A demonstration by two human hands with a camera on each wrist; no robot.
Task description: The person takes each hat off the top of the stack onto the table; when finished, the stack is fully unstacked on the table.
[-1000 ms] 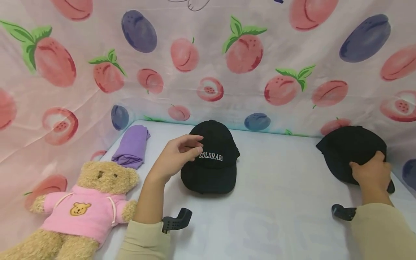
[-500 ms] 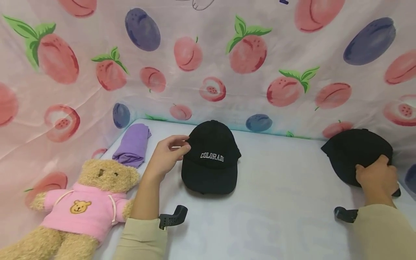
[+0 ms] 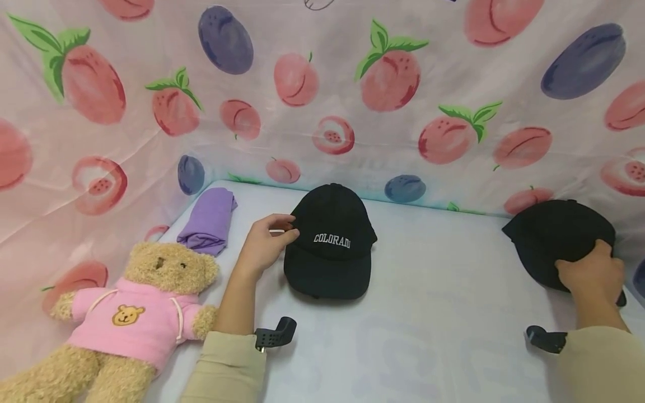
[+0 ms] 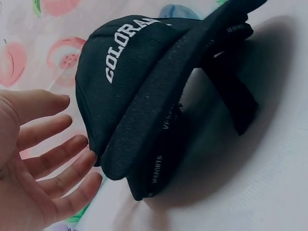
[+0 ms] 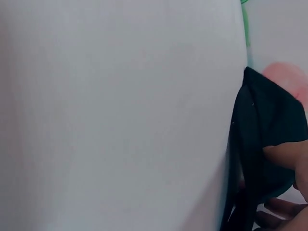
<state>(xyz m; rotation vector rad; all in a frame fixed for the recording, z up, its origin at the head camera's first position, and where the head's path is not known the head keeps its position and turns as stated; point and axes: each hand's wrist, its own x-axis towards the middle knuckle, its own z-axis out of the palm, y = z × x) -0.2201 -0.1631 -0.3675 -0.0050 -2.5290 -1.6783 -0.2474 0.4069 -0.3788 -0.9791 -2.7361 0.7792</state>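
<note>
- Your left hand (image 3: 267, 243) is at the left side of the black COLORADO cap (image 3: 327, 280); from that hand, the cap lies directly to the right, with the crown's left edge next to the fingertips.
- The left wrist view shows those fingers spread and loosely bent, holding nothing; whether a fingertip brushes the crown, you cannot tell from here.
- The cap's long axis runs roughly front to back: crown top toward the fruit-print curtain (image 3: 342, 73), brim toward you, lettering reading nearly level. Your left hand therefore meets it from the flank, level with the lettering and above the brim.
- For this cap, your left hand is by far the nearer one; your right hand (image 3: 593, 274) is well apart, across a stretch of white surface (image 3: 443, 291).
- Your right hand grips the second black cap (image 3: 549, 240) at the far right, thumb on the outside of the crown and fingers on the other side of the fabric, partly hidden.
- That second cap lies at a slant, one pointed corner toward the left; much of its near right part is behind your hand.
- Left of your left forearm lies the teddy bear (image 3: 126, 327) in its pink hoodie, with the folded purple cloth (image 3: 208, 221) just beyond its head.
</note>
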